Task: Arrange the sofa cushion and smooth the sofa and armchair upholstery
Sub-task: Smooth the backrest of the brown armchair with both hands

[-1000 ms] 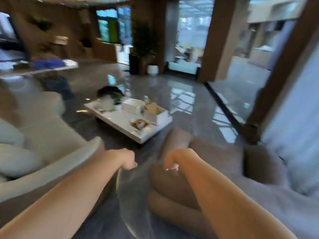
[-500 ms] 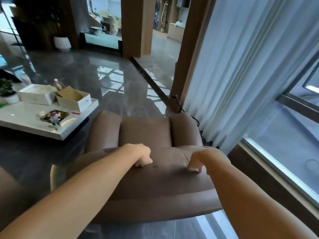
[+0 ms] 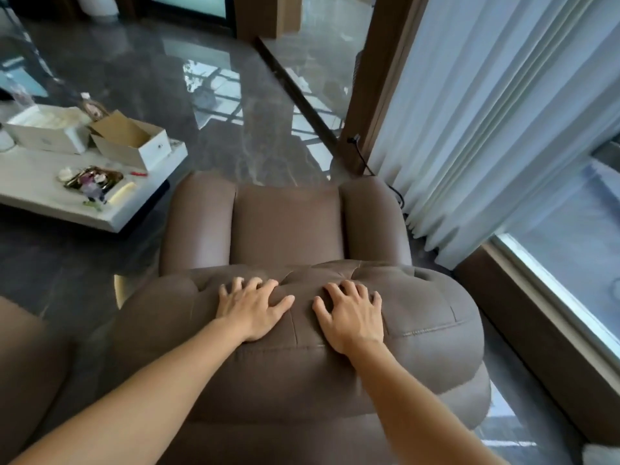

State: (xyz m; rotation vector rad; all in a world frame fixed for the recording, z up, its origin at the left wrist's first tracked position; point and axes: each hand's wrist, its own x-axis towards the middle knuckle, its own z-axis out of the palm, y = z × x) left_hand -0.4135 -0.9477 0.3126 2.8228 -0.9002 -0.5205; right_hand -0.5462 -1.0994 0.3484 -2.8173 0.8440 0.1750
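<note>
A brown leather armchair (image 3: 288, 226) stands below me, seen from behind its padded backrest (image 3: 419, 313). My left hand (image 3: 250, 305) lies flat on the top of the backrest, left of the middle seam, fingers spread. My right hand (image 3: 352, 312) lies flat just right of that seam, fingers spread too. Neither hand holds anything. The seat and both armrests show beyond the backrest. No cushion is in view.
A low white coffee table (image 3: 37, 193) with open boxes (image 3: 134, 142) and small items stands at the left. White curtains (image 3: 486, 112) and a window sill (image 3: 543, 330) close in on the right. Part of another brown seat (image 3: 23, 364) shows at the lower left. The floor is glossy grey stone.
My view swung from the room onto the armchair. Both hands went from curled fists at the backrest edge to flat, spread palms on top of the backrest.
</note>
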